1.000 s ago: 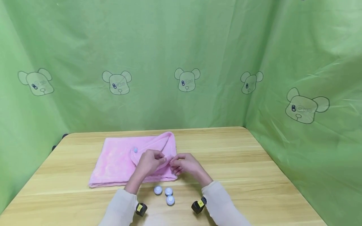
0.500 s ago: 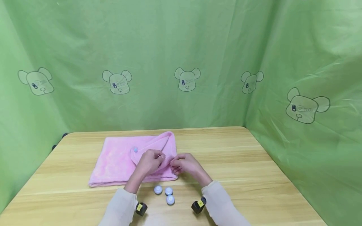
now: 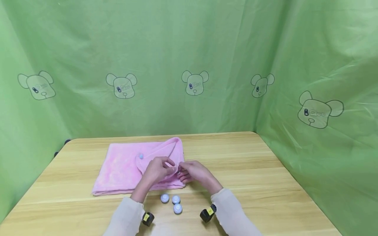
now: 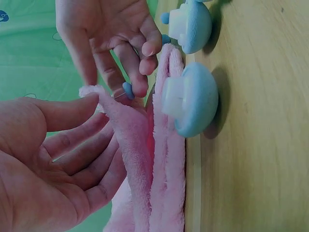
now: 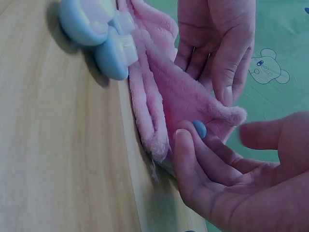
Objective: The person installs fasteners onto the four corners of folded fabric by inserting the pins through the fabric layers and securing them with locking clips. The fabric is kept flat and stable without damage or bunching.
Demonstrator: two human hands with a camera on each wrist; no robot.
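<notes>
A pink fleecy cloth (image 3: 121,167) lies folded on the table, one corner lifted as a flap. My left hand (image 3: 157,168) pinches the flap's edge, thumb on one side and fingers behind it, as the left wrist view shows. My right hand (image 3: 196,171) is at the same corner from the right, its curled fingers holding a small blue-headed pin (image 5: 199,129) on the underside. The pin's thin shaft meets the cloth in the left wrist view. The right thumb stands slightly apart from the corner in the right wrist view.
Three pale blue, mushroom-shaped fasteners (image 3: 165,198) rest on the wooden table (image 3: 251,196) between my forearms. A small blue round piece (image 3: 141,156) sits on the cloth near the flap's left edge. Green curtains (image 3: 159,108) with bear outlines hang behind and at both sides.
My right fingers have shifted slightly up and in at the cloth's corner, and my left thumb and forefinger have moved a little to the right. The cloth and loose fasteners stay put.
</notes>
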